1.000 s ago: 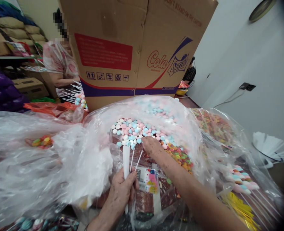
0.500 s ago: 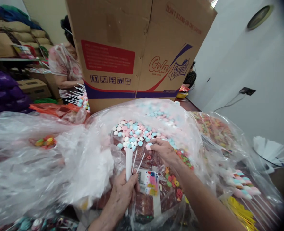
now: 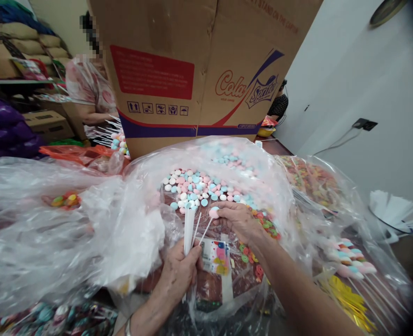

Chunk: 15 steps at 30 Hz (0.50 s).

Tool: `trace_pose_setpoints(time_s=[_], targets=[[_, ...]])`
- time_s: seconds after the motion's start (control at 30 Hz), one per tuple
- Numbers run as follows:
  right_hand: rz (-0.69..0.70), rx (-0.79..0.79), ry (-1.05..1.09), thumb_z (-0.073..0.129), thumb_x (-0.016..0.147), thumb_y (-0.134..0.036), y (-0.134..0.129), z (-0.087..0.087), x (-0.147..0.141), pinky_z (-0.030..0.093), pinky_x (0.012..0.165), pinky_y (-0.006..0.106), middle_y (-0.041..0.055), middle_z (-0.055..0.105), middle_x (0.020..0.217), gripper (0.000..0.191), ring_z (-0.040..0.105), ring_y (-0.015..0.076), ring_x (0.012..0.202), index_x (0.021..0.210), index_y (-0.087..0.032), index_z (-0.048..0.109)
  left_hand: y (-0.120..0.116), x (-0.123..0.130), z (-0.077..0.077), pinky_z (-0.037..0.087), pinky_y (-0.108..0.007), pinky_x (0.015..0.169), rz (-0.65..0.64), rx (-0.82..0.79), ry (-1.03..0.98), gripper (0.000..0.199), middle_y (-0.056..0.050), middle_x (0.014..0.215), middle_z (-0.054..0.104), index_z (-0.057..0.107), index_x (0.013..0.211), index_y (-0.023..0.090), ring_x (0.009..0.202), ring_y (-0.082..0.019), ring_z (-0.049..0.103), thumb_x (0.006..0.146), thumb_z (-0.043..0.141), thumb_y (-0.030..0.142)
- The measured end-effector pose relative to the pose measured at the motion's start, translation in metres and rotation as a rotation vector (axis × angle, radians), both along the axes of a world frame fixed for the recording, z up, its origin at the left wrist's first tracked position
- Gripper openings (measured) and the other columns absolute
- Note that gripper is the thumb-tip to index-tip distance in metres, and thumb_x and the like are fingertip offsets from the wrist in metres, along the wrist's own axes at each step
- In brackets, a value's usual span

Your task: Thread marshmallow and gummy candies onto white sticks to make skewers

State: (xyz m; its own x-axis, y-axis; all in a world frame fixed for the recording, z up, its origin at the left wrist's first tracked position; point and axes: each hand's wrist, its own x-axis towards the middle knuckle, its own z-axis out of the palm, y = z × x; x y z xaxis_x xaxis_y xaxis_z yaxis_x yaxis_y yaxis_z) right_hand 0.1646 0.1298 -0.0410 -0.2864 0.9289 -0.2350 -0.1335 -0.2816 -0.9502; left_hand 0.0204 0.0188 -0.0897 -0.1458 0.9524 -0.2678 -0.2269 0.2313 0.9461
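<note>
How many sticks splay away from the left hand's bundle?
2. Both rise from the left hand: the inner stick just right of the bundle, the outer stick farther right, its tip at the pink candy in the right hand. Others may be hidden.

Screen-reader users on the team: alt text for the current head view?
Left hand grips a bundle of white sticks; right hand pinches a pink candy at one stick's tip. Beyond them, pastel candies lie in clear plastic before a large carton.
</note>
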Motion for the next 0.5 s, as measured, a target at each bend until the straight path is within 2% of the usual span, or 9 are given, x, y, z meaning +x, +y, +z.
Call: trace_pose_setpoints(time_s=[0.17,0.37,0.5], targets=[[0.050,0.059,-0.075,0.080,0.058,-0.028,-0.002,-0.001,0.001,0.049,0.059,0.026,0.0003,0.069,0.066,0.029,0.058,0.0109,0.057,0.084,-0.014,0.080,-0.002,0.000,-0.002,0.022,-0.018,0.028,0.004,0.006,0.023,0.029,0.005,0.045,0.057,0.057,0.071,0.020,0.026,-0.007,0.037,0.073,0.067,0.046],[0.124,0.335,-0.454,0.071,0.072,-0.031,-0.008,0.004,0.004,0.050,0.070,0.029,0.0001,0.075,0.084,0.027,0.063,0.0163,0.073,0.095,-0.022,0.081,-0.002,0.000,0.002,0.022,-0.018,0.028,0.020,-0.010,0.013,0.030,0.005,0.043,0.055,0.057,0.069,0.020,0.027,-0.008,0.037,0.071,0.069,0.048],[0.128,0.369,-0.492,0.064,0.079,-0.034,-0.015,-0.003,0.002,0.052,0.067,0.030,0.0010,0.076,0.086,0.032,0.067,0.0196,0.075,0.106,-0.024,0.079,-0.002,0.000,0.003,0.024,-0.018,0.028,0.036,-0.012,0.000,0.030,0.005,0.044,0.055,0.056,0.069,0.020,0.027,-0.007,0.035,0.070,0.069,0.047]])
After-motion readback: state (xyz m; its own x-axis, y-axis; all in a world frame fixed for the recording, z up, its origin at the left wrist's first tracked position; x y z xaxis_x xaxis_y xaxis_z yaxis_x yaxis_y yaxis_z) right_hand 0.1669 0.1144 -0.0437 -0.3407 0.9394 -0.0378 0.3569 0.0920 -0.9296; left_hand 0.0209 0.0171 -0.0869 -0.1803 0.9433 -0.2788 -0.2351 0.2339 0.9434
